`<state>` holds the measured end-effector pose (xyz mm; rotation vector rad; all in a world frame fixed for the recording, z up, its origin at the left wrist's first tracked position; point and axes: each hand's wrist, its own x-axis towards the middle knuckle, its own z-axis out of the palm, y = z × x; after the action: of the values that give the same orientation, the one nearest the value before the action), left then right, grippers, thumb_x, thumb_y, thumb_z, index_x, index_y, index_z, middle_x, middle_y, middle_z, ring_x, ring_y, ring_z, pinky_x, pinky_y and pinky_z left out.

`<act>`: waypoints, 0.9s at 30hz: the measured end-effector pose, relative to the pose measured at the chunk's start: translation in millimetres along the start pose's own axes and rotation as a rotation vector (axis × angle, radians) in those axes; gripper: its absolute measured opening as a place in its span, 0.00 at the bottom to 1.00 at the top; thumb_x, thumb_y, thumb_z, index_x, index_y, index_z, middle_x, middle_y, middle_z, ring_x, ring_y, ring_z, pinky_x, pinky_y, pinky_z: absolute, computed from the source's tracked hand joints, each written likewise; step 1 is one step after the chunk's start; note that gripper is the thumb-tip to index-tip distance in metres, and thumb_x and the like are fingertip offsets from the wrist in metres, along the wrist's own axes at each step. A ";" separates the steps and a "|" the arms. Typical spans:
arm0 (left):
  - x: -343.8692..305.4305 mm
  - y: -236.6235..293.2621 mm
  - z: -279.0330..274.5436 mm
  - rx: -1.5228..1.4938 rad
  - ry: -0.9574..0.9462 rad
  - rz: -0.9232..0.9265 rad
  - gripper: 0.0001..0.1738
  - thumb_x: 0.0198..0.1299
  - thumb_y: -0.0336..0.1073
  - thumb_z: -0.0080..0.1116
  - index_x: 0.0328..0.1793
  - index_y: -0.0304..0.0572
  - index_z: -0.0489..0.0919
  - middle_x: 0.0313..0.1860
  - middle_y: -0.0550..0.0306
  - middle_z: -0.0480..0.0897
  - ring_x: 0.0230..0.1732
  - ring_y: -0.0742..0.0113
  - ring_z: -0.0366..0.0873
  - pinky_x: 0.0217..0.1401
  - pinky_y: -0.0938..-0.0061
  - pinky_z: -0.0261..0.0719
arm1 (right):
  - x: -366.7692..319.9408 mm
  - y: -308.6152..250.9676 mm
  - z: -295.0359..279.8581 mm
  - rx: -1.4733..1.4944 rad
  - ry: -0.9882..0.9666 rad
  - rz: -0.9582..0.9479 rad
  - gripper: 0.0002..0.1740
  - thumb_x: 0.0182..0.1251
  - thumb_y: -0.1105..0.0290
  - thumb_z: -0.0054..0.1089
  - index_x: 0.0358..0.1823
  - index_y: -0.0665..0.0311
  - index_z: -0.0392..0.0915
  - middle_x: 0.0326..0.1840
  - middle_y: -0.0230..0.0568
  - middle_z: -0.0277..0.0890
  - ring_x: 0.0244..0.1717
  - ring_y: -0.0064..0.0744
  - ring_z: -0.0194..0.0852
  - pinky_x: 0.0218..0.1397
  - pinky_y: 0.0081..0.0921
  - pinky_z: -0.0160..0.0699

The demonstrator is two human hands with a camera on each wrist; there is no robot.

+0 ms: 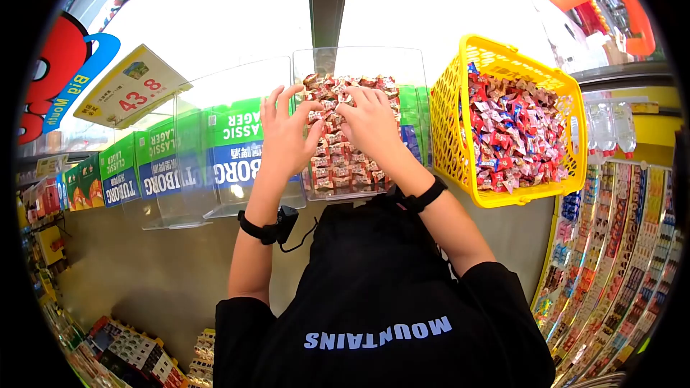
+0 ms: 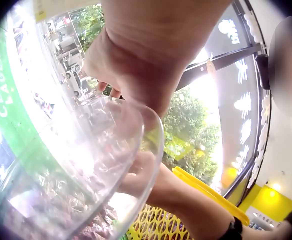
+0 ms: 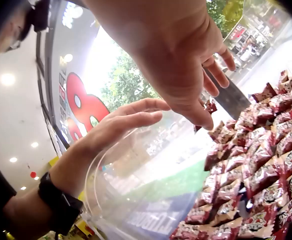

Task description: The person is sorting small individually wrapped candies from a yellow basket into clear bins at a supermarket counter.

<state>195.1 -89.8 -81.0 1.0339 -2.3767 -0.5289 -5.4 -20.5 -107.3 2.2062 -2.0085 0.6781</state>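
Note:
Rows of wrapped candies in red-and-cream wrappers fill a clear plastic bin in front of me, heaped looser towards its back. Above the bin's left side is my left hand, fingers spread and lightly bent, thumb apart, nothing between them. My right hand hovers palm down over the candies. In the right wrist view its thumb and forefinger pinch one wrapped candy, mostly hidden behind the thumb. The bin's clear wall crosses the left wrist view.
Right of the bin stands a yellow basket heaped with red, pink and blue wrapped candies. More clear bins stand at left, before green-and-blue beer cartons. A price sign leans at far left. Product shelves curve along the right.

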 end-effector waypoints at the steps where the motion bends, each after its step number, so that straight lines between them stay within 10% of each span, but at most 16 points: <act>1: 0.0 -0.6 0.4 0.020 -0.004 0.004 0.14 0.67 0.39 0.71 0.59 0.57 0.87 0.80 0.50 0.72 0.86 0.34 0.57 0.88 0.37 0.54 | 0.8 3.0 5.0 -0.025 -0.024 0.007 0.14 0.52 0.70 0.75 0.42 0.56 0.88 0.63 0.45 0.83 0.67 0.49 0.79 0.72 0.50 0.73; 12: -2.3 -4.1 6.5 0.092 -0.073 -0.032 0.19 0.69 0.41 0.69 0.65 0.58 0.85 0.84 0.50 0.67 0.88 0.32 0.53 0.90 0.32 0.46 | 17.5 -4.8 6.0 0.012 0.023 0.100 0.14 0.59 0.60 0.79 0.40 0.59 0.87 0.59 0.47 0.82 0.65 0.48 0.77 0.67 0.49 0.72; 27: -0.5 3.3 1.0 0.142 -0.127 -0.040 0.21 0.68 0.41 0.70 0.66 0.57 0.84 0.87 0.50 0.64 0.91 0.33 0.49 0.91 0.28 0.43 | -63.7 -11.7 -255.4 0.152 -0.037 0.040 0.18 0.59 0.71 0.79 0.51 0.57 0.87 0.65 0.44 0.82 0.65 0.50 0.81 0.72 0.49 0.80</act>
<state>192.9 -87.2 -80.2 1.1421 -2.5408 -0.4581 -64.5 129.4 101.1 2.2826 -2.0890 0.8269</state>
